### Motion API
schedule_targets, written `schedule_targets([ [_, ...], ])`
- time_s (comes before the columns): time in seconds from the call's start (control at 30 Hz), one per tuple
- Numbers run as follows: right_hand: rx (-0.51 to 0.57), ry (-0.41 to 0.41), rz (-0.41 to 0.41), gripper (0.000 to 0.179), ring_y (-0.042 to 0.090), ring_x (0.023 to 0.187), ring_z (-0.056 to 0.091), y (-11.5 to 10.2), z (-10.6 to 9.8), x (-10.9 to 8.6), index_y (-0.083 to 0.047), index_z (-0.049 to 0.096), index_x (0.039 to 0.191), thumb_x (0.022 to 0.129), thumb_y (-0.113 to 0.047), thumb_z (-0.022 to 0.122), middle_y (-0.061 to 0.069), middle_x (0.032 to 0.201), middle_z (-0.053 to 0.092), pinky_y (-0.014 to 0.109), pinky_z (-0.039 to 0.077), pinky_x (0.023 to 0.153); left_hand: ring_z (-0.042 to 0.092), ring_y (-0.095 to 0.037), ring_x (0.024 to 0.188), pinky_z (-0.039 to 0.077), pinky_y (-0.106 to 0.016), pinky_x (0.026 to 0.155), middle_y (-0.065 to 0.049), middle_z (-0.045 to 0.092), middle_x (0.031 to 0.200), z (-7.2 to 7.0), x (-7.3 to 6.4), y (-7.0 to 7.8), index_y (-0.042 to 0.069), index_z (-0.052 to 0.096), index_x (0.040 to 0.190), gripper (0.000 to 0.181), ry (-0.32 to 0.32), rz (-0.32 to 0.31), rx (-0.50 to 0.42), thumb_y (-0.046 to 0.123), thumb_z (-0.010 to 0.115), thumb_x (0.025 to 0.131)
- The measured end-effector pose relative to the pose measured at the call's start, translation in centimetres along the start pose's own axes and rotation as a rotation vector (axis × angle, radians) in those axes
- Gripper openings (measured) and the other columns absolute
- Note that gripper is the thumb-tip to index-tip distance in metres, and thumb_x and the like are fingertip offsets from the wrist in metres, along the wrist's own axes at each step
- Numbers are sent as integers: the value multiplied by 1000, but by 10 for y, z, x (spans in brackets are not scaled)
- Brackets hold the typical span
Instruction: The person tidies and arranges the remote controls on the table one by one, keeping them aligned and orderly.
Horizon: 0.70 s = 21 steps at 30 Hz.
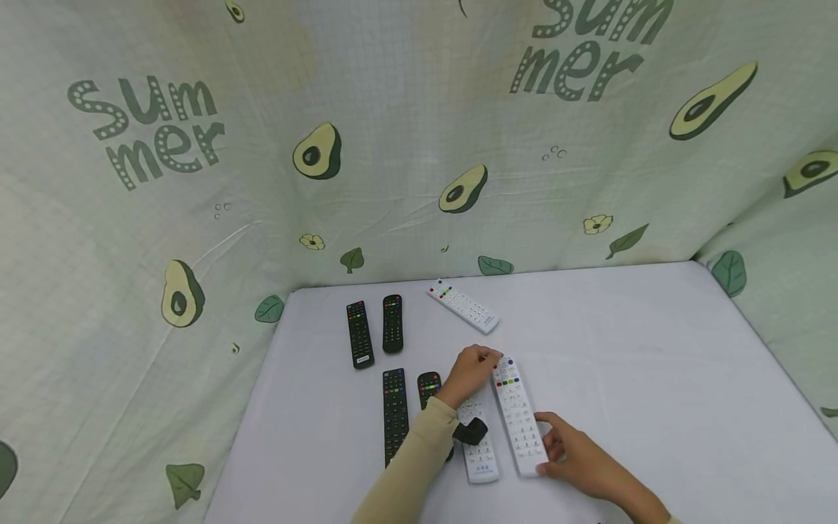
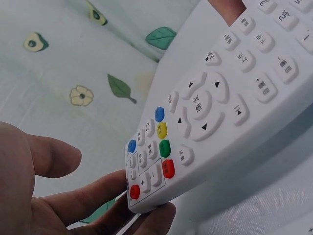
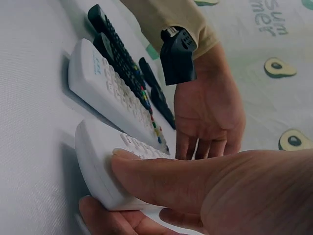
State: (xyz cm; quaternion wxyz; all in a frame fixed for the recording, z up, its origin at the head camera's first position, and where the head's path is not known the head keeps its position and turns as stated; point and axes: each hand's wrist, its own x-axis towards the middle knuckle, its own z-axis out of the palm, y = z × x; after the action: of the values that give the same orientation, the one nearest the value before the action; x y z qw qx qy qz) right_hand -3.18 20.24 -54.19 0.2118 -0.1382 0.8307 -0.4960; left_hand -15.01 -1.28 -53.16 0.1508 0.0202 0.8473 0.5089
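Observation:
A white remote control [image 1: 520, 426] with coloured buttons lies between my two hands, its far end leaning left. My right hand [image 1: 576, 458] grips its near end, the thumb [image 3: 146, 176] over the top edge and the fingers curled underneath. At the far end is my left hand [image 1: 471, 372]; in the left wrist view its fingertips [image 2: 164, 215] touch the remote's end and underside, while the thumb [image 2: 54, 156] stays apart from it. Just left lies a second white remote [image 1: 481, 466], partly covered by my left wrist and its black camera [image 1: 471, 431].
Black remotes lie to the left: one long [image 1: 396, 407], one [image 1: 428, 383] partly behind my left sleeve [image 1: 412, 466], and two farther back [image 1: 360, 335]. Another white remote [image 1: 465, 307] lies slanted at the back of the white table [image 1: 655, 349]. Patterned cloth [image 1: 393, 145] hangs behind.

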Motion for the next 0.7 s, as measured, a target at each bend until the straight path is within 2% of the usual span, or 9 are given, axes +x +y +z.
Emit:
schedule_targets([
  [0.17, -22, 3, 25, 85, 6, 81, 60, 1, 2, 2, 14, 40, 148, 82, -9, 88, 4, 98, 63, 24, 54, 69, 63, -27, 117, 53, -49, 104, -13, 68, 128, 2, -3, 0, 2, 72, 129, 41, -22, -5, 45, 34, 56, 109],
  [0.3, -28, 6, 45, 88, 8, 81, 61, 1, 2, 3, 14, 38, 150, 81, -9, 88, 4, 99, 62, 24, 53, 68, 62, -31, 124, 51, -51, 108, -13, 67, 129, 5, -4, 1, 2, 70, 131, 43, -32, -11, 74, 36, 55, 109],
  [0.43, -45, 10, 57, 89, 8, 80, 60, -1, 2, 3, 15, 37, 151, 81, -8, 88, 3, 97, 62, 23, 53, 67, 62, -28, 125, 51, -49, 109, -12, 68, 131, 8, -3, 1, 3, 71, 131, 43, -50, -11, 103, 36, 55, 109],
  [0.63, -49, -4, 64, 91, 9, 79, 62, -2, 0, 3, 16, 35, 152, 81, -7, 87, 3, 95, 63, 24, 53, 67, 64, -23, 120, 52, -42, 107, -12, 71, 130, 11, -4, 4, -1, 73, 130, 42, -94, 50, 155, 30, 55, 108],
  [0.7, -49, -10, 61, 91, 11, 79, 63, -3, -1, 4, 16, 35, 152, 81, -7, 87, 3, 95, 63, 24, 53, 66, 64, -22, 121, 52, -42, 108, -12, 70, 130, 11, -5, 6, -1, 72, 131, 42, -94, 50, 166, 30, 56, 108],
])
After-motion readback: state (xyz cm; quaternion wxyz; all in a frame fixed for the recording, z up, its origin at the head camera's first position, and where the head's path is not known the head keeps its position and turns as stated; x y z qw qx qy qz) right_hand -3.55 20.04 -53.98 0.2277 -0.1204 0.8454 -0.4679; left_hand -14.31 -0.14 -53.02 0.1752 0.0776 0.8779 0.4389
